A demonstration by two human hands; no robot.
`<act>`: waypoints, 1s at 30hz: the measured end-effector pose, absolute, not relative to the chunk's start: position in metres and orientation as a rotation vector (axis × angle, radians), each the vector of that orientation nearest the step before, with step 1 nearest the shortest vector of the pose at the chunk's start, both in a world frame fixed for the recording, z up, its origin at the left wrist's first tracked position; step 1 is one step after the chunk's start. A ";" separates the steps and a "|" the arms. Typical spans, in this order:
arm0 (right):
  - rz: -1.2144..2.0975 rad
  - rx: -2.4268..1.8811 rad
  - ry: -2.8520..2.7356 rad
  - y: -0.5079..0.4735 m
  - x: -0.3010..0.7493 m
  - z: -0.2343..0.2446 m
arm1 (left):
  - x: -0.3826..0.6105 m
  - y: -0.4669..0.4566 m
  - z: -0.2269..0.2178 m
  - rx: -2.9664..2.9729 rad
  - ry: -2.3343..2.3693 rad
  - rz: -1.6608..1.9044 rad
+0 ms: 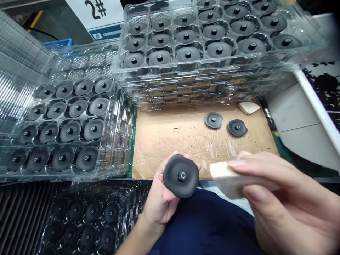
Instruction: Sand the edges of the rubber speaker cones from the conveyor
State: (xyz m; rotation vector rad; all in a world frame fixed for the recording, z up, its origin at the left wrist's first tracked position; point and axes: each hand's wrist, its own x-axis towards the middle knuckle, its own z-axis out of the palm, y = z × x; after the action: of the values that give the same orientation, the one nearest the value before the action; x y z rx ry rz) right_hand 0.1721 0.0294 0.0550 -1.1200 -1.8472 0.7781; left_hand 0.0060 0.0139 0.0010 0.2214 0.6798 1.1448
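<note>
Right hand [281, 202], nearest the camera, at the cardboard's near right side: thumb and fingers pinch a pale sponge wedge [231, 180]. Left hand [160, 202], at the near edge of the cardboard [164, 138]: grasps a black disc [181, 176] from beneath and around the rim, stem facing the camera; disc and wedge apart. On the cardboard's right half: two loose discs [237, 128], near each other, not touching; second wedge [249, 107] at its far right corner. Left of cardboard: clear tray [107, 156], discs in rows. Beyond its far edge: stacked clear trays [191, 83], top one holding discs.
</note>
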 end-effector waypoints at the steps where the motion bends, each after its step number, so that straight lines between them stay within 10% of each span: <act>1: 0.725 -1.063 -1.891 0.031 0.169 0.056 | 0.006 0.013 -0.001 0.222 0.711 1.147; 12: 0.908 -1.019 -1.966 0.043 0.157 0.046 | 0.007 0.014 0.000 0.141 0.844 1.143; 21: 1.146 -1.559 -1.815 0.032 0.188 -0.052 | 0.002 0.018 -0.002 0.057 0.861 1.174; 30: 0.786 -1.026 -1.919 0.039 0.145 0.050 | 0.005 0.010 -0.002 0.130 0.859 1.124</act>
State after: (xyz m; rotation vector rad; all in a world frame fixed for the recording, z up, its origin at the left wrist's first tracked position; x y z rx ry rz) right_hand 0.1451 0.0390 0.0503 -1.0263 -1.9194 0.7865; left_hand 0.0050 0.0099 -0.0015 0.1301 0.8588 1.1237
